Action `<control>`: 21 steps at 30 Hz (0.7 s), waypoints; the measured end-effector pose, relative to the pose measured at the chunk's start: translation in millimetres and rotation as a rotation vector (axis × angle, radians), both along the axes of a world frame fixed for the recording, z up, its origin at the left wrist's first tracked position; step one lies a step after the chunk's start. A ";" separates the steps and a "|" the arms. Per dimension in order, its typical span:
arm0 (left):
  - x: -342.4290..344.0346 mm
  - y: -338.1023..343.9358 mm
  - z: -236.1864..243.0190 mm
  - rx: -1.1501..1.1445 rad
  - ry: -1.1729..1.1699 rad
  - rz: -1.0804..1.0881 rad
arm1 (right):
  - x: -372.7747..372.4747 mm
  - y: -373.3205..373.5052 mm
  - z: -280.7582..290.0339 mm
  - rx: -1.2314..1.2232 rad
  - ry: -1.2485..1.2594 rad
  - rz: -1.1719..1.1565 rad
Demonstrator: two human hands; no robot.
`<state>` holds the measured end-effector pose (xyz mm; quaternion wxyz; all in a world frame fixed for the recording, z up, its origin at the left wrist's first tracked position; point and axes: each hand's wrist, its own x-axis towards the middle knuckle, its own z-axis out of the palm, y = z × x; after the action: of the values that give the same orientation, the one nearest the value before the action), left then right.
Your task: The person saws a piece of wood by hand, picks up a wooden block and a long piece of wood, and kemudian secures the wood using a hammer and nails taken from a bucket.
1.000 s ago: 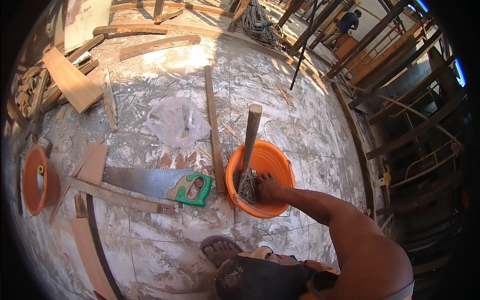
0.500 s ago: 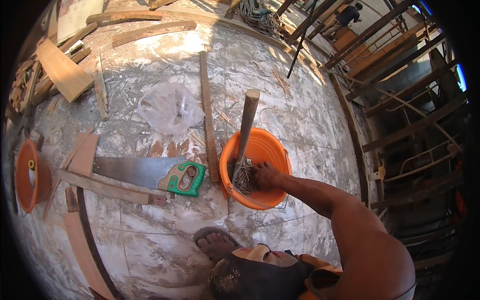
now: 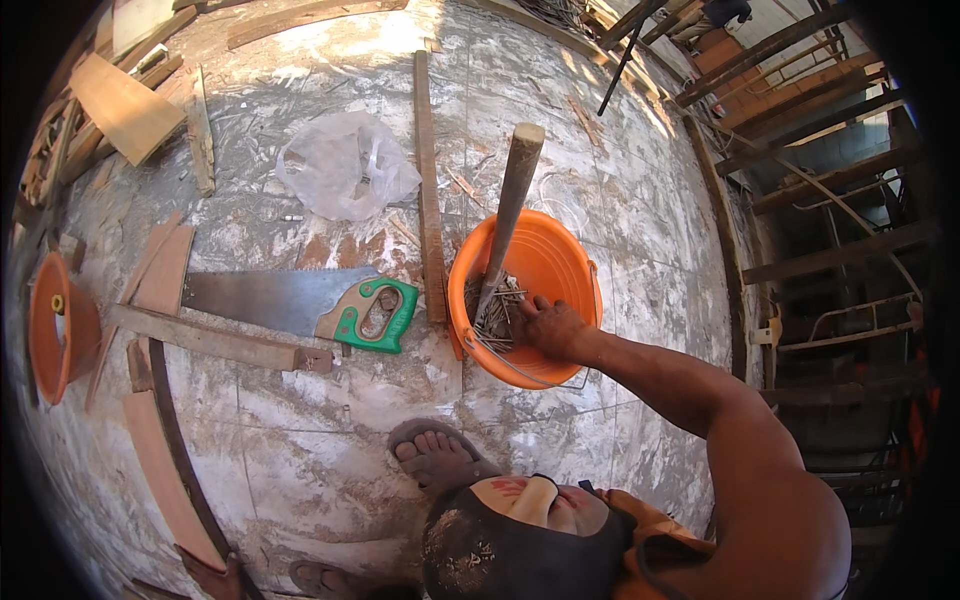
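My right hand (image 3: 552, 328) reaches inside an orange bucket (image 3: 570, 250), with its fingers bent and closed at a pile of nails (image 3: 497, 318). The bucket wall and the hand hide part of the pile. A tool with a long wooden handle (image 3: 515, 185) leans upright in the same bucket, its lower end among the nails. At the lower left edge, my left hand (image 3: 215, 578) is partly cut off. Its fingers lie across the near end of a wooden plank (image 3: 172, 480) and seem closed on it.
A handsaw (image 3: 300, 300) with a green handle lies left of the bucket, beside a short wood strip (image 3: 215, 352). Beyond are a clear plastic bag (image 3: 350, 168) and a long batten (image 3: 428, 190). Another orange bucket (image 3: 60, 330) lies far left; timber framing (image 3: 840, 255) lines the right.
My right hand has lifted slightly and shows more of its back and knuckles. More of my left hand has come into view at the lower left. The view has shifted, so the bucket appears higher.
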<state>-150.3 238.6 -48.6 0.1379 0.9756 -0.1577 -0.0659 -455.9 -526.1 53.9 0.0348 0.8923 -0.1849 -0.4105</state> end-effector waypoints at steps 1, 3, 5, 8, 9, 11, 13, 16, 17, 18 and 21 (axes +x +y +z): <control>0.5 -1.9 1.2 -0.009 0.000 -0.006 | 2.0 1.4 3.3 0.019 0.016 -0.013; 2.6 -6.7 1.4 -0.030 0.002 -0.019 | 4.6 4.2 15.0 0.055 0.051 -0.040; 5.0 -6.3 5.3 0.021 -0.035 -0.014 | 11.9 3.5 28.8 0.078 0.058 -0.098; 8.2 -4.6 1.2 0.084 -0.078 0.017 | 10.3 -24.9 31.7 0.209 0.137 0.071; 8.4 -6.8 -3.2 0.099 -0.086 0.027 | 2.9 -36.3 33.8 0.266 0.179 0.164; 9.4 -22.0 4.2 0.087 -0.215 0.035 | -1.7 -42.4 47.9 0.422 0.032 -0.079; 14.5 -49.7 13.3 0.059 -0.333 0.001 | -17.7 -48.8 57.4 0.572 -0.167 -0.391; 19.4 -130.3 41.7 -0.098 -0.380 -0.075 | -15.3 -36.8 85.1 0.612 -0.259 -0.880; 7.1 -175.9 57.4 -0.217 -0.312 -0.080 | -13.8 -31.1 91.8 0.668 -0.329 -0.915; -8.3 -227.2 88.4 -0.343 -0.176 -0.065 | -9.5 -23.5 99.5 0.730 -0.402 -0.939; -35.2 -328.1 115.4 -0.736 0.230 -0.176 | 12.5 14.2 122.1 0.916 -0.561 -0.980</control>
<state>-185.5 -89.5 66.9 0.4889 0.8300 -0.2374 -0.1252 -443.4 -511.9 175.9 -0.5788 0.7037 -0.3748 -0.1710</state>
